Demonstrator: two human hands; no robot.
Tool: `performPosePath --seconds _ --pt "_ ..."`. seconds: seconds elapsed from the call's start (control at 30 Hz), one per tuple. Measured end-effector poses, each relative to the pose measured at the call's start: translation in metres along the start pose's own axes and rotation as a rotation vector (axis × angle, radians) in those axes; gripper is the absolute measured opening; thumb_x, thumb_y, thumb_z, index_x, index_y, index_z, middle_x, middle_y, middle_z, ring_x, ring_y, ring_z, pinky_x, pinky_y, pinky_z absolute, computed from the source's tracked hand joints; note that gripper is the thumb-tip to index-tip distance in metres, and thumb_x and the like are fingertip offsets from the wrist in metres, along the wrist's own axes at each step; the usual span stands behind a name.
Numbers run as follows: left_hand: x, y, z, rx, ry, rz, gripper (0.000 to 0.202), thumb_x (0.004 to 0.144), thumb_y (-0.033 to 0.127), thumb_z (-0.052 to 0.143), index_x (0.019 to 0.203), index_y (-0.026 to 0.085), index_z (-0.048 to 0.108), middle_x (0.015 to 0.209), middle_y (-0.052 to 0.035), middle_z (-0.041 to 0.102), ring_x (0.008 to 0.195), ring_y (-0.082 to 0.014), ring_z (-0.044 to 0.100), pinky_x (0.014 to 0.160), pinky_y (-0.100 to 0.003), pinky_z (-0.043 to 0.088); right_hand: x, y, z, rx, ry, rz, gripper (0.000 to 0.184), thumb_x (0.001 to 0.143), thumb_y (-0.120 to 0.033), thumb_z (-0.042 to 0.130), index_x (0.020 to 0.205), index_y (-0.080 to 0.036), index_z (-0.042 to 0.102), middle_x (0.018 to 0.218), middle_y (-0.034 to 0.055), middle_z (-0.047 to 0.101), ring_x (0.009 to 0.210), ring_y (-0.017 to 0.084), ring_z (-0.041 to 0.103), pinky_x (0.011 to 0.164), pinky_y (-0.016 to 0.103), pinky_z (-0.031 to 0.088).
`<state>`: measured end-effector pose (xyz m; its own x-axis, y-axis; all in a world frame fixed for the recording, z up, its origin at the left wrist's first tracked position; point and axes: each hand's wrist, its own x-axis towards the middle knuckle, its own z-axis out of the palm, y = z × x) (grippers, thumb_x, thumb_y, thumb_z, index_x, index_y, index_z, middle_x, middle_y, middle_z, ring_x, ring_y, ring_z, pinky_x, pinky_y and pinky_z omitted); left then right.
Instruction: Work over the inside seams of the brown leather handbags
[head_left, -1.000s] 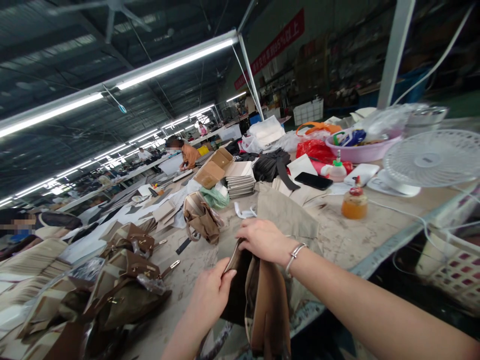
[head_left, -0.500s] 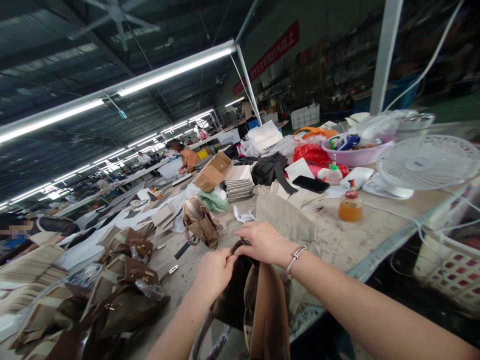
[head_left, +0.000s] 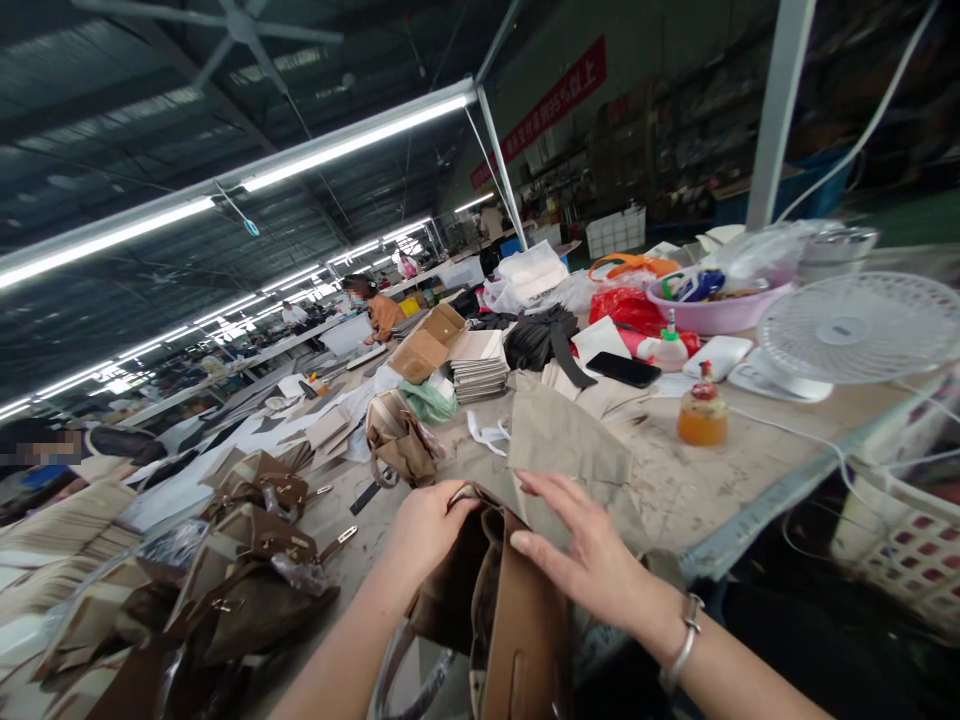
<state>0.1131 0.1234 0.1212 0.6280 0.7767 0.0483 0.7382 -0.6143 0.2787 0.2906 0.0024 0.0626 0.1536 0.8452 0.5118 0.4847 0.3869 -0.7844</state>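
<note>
A brown handbag (head_left: 517, 620) hangs over the near edge of the worktable, its mouth facing me. My left hand (head_left: 424, 530) is closed on the bag's upper rim at the left. My right hand (head_left: 581, 550) lies beside the bag on its right flank, fingers stretched out and apart, thumb against the tan panel, a silver bracelet on the wrist. A folded khaki cloth (head_left: 566, 450) lies on the table just beyond both hands.
Several brown bags (head_left: 255, 560) are piled at the left. Another bag (head_left: 401, 440), a card stack (head_left: 478, 365), a box (head_left: 427, 345), a phone (head_left: 624, 368), an orange bottle (head_left: 701, 412), a white fan (head_left: 859, 330) and a pink basin (head_left: 716, 305) stand beyond. Other people work at far tables.
My right hand has left the bag's top rim and drawn back toward me, fingers now spread along the bag's right side. My left hand moved up to the rim.
</note>
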Motion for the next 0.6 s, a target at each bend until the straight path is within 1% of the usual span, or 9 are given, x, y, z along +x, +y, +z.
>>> performPosePath --seconds 0.1,0.13,0.2,0.27,0.33,0.4,0.47,0.53,0.6 --pt "0.007 -0.002 0.004 0.04 -0.002 -0.041 0.018 0.087 0.026 0.05 0.08 0.023 0.066 0.077 0.0007 0.068 0.072 -0.0159 0.059 0.061 -0.023 0.035 -0.019 -0.02 0.008 -0.117 -0.062 -0.042 0.073 0.081 -0.043 0.06 0.142 -0.023 0.026 0.133 0.012 0.037 0.124 0.024 0.036 0.103 0.041 0.038" --pt "0.009 -0.003 0.005 0.055 0.0 -0.053 0.019 0.087 0.026 0.051 0.075 0.022 0.065 0.073 0.0004 0.067 0.069 -0.0155 0.059 0.059 -0.023 0.034 -0.025 -0.025 0.012 -0.166 -0.066 -0.079 0.081 0.077 -0.046 0.063 0.143 -0.021 0.023 0.135 0.0142 0.033 0.126 0.027 0.034 0.102 0.044 0.039" --pt "0.012 -0.004 0.007 0.076 0.006 -0.066 0.022 0.086 0.026 0.052 0.069 0.02 0.064 0.067 0.0 0.065 0.064 -0.0148 0.056 0.056 -0.023 0.032 -0.037 -0.029 0.026 -0.282 -0.032 -0.207 0.095 0.068 -0.049 0.068 0.144 -0.016 0.021 0.136 0.0197 0.027 0.127 0.034 0.029 0.097 0.051 0.043" --pt "0.015 -0.004 0.008 0.093 0.013 -0.077 0.025 0.087 0.028 0.051 0.066 0.019 0.063 0.063 0.0003 0.063 0.061 -0.0139 0.054 0.055 -0.023 0.029 -0.048 -0.028 0.045 -0.423 0.039 -0.339 0.098 0.062 -0.042 0.072 0.143 -0.015 0.023 0.136 0.0231 0.025 0.127 0.04 0.026 0.088 0.055 0.047" --pt "0.016 -0.004 0.009 0.11 0.024 -0.092 0.027 0.087 0.03 0.051 0.065 0.019 0.062 0.061 0.0004 0.061 0.059 -0.0133 0.052 0.054 -0.023 0.028 -0.057 -0.025 0.064 -0.55 0.109 -0.395 0.095 0.06 -0.028 0.073 0.142 -0.019 0.028 0.136 0.0235 0.025 0.127 0.043 0.022 0.08 0.055 0.05" --pt "0.017 -0.005 0.01 0.128 0.033 -0.106 0.027 0.087 0.029 0.051 0.065 0.018 0.061 0.061 0.0005 0.061 0.058 -0.0129 0.052 0.053 -0.023 0.027 -0.063 -0.023 0.08 -0.605 0.147 -0.376 0.093 0.058 -0.022 0.071 0.141 -0.019 0.03 0.139 0.0246 0.021 0.127 0.046 0.021 0.076 0.055 0.052" --pt "0.018 -0.006 0.01 0.145 0.036 -0.113 0.028 0.088 0.03 0.05 0.064 0.018 0.06 0.06 0.0007 0.06 0.058 -0.0123 0.051 0.053 -0.023 0.026 -0.065 -0.025 0.088 -0.581 0.126 -0.344 0.095 0.057 -0.023 0.067 0.142 -0.016 0.025 0.144 0.0267 0.01 0.125 0.049 0.023 0.074 0.056 0.052" --pt "0.017 -0.008 0.01 0.167 0.034 -0.116 0.031 0.088 0.031 0.051 0.061 0.018 0.059 0.057 0.0012 0.057 0.056 -0.012 0.05 0.052 -0.023 0.025 -0.063 -0.028 0.083 -0.53 0.066 -0.295 0.101 0.054 -0.016 0.06 0.145 -0.014 0.017 0.147 0.0265 -0.004 0.125 0.05 0.026 0.077 0.055 0.052" --pt "0.016 -0.009 0.008 0.194 0.035 -0.119 0.032 0.087 0.033 0.052 0.059 0.017 0.057 0.054 0.0016 0.055 0.054 -0.0119 0.047 0.051 -0.024 0.023 -0.058 -0.029 0.066 -0.492 0.007 -0.213 0.105 0.052 -0.007 0.053 0.146 -0.015 0.009 0.148 0.0238 -0.009 0.129 0.046 0.026 0.087 0.051 0.05"
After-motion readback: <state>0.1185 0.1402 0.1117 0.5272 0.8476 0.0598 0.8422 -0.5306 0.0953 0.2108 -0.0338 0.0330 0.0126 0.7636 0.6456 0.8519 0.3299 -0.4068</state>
